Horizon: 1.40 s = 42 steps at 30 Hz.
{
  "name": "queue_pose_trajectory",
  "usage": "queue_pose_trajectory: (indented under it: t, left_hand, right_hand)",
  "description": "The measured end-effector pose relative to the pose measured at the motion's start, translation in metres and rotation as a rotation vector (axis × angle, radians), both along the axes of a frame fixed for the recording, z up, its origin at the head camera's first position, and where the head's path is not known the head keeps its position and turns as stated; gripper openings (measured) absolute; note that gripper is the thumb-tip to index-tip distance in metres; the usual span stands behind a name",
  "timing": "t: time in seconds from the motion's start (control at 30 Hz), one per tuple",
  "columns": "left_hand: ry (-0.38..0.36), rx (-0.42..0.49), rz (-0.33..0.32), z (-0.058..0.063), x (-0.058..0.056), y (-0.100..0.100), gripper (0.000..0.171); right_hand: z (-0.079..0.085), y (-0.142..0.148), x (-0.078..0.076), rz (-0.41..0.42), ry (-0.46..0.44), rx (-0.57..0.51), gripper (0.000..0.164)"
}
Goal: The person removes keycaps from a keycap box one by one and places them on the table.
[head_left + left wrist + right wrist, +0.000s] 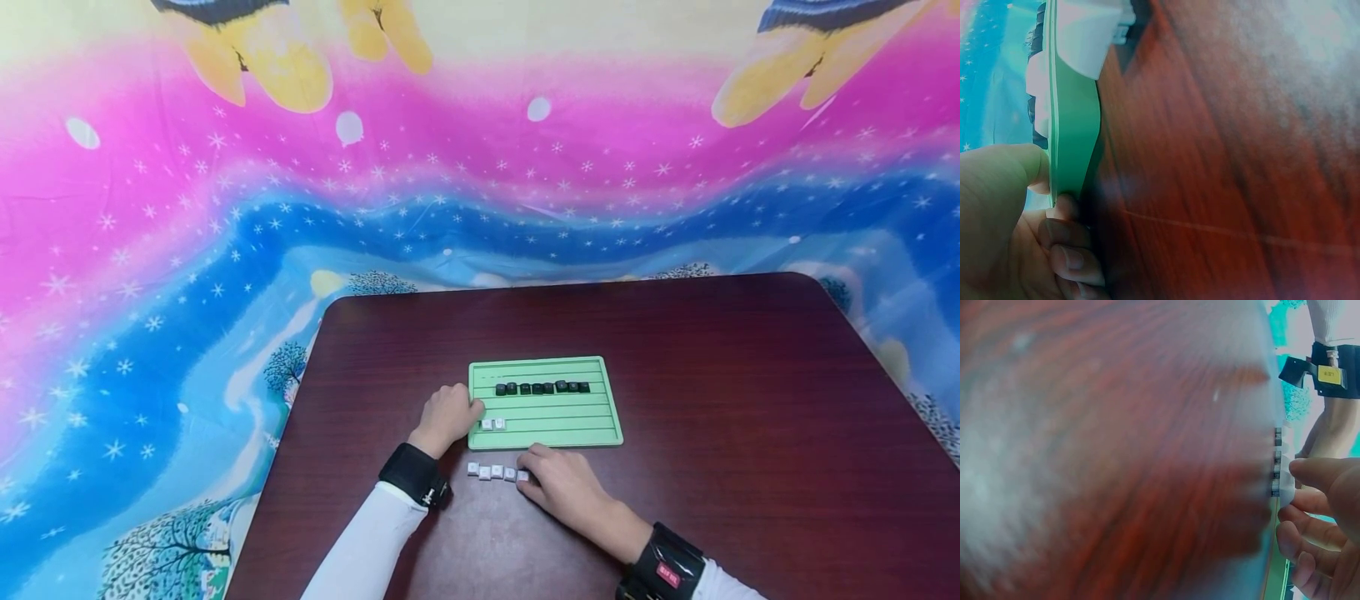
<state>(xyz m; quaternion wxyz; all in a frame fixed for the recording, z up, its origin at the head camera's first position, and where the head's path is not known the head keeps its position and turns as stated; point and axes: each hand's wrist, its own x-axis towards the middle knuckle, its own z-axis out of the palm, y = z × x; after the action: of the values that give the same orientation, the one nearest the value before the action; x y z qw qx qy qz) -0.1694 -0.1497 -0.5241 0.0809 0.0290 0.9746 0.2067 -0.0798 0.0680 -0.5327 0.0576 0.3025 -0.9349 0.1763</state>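
A light green tray (558,429) with ridges across it lies on the table. A row of several black keycaps (537,389) sits in its upper part, and two white keycaps (493,424) stand lower left. My left hand (444,417) grips the tray's left edge; in the left wrist view the thumb (1019,165) is on the rim and the fingers curl below. Several white keycaps (485,473) lie in a row on the table in front of the tray. My right hand (566,487) pinches the rightmost white keycap (522,476) between thumb and index finger.
The dark brown table (750,417) extends on both sides of the tray. Behind it hangs a colourful printed cloth (480,183). A black band (411,473) is on the left wrist, another band (663,562) on the right.
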Motion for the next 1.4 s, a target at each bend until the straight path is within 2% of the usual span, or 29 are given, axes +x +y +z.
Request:
queue_pose_trajectory:
  t: [1.0,1.4]
  left_hand:
    - [0.003,0.009,-0.002,-0.001,0.000,0.000,0.038]
    - [-0.004,0.000,-0.005,-0.002,-0.001,0.000,0.038]
  right_hand:
    - [0.014,-0.001,-0.014,-0.016,0.040,-0.055,0.014]
    - [0.015,-0.002,-0.021,-0.024,0.031,-0.038,0.017]
